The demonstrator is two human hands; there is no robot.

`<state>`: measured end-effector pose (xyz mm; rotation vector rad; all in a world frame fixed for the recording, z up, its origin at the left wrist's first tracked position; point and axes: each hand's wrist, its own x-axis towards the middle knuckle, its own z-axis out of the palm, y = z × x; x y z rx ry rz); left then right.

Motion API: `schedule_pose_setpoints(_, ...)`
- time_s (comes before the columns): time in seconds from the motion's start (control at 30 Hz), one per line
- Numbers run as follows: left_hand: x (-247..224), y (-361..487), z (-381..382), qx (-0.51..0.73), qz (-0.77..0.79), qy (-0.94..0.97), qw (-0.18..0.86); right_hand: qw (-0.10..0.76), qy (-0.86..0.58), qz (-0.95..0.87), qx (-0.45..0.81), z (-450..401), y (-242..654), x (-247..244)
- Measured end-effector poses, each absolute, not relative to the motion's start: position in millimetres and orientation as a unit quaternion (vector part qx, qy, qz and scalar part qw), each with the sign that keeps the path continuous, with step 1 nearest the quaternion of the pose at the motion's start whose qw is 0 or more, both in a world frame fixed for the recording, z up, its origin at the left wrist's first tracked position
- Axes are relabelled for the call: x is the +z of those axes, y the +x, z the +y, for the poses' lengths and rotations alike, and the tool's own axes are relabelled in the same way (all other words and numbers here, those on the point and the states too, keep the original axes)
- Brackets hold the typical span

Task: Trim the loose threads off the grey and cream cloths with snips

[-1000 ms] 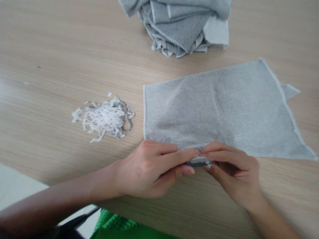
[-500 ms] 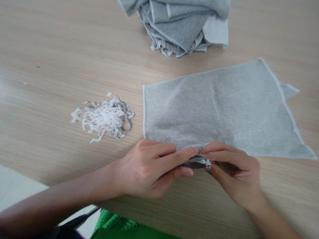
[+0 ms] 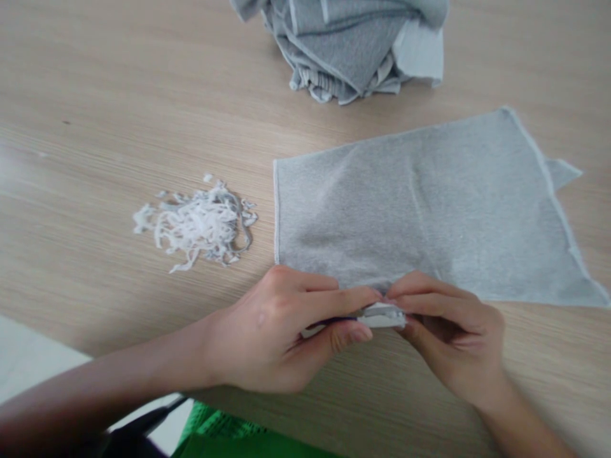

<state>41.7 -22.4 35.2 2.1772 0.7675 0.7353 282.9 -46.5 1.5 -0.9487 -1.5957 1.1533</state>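
A light grey knit fabric piece [image 3: 382,203] with pale overlocked edges lies flat, its near edge under my fingers. My left hand [image 3: 286,324] is closed around small metal thread snips [image 3: 379,315]; their shiny blades show between finger and thumb, while most of the handle is hidden. My right hand [image 3: 458,337] is closed too, pinching the fabric's near edge close to the blade tips. Both hands' fingertips almost meet there. Whether the blades are on a thread or on the cloth, I cannot tell.
A pile of white and grey thread trimmings [image 3: 200,222] lies left of the fabric. At the back, a heap of grey fabric pieces [image 3: 353,51] sits on the wooden table [image 3: 119,114]. Green cloth [image 3: 229,432] shows below the table's front edge.
The snips have tilted slightly, so their blades look brighter and paler. Both hands stay at nearly the same spot on the near edge; the view has shifted a little.
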Motion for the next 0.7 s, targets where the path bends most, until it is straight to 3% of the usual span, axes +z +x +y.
schedule_pose_setpoints(0.7,40.1,42.7,-20.9,0.266,0.300,0.842,0.360,0.454,-0.409,-0.653,0.448,-46.9,281.8,4.1)
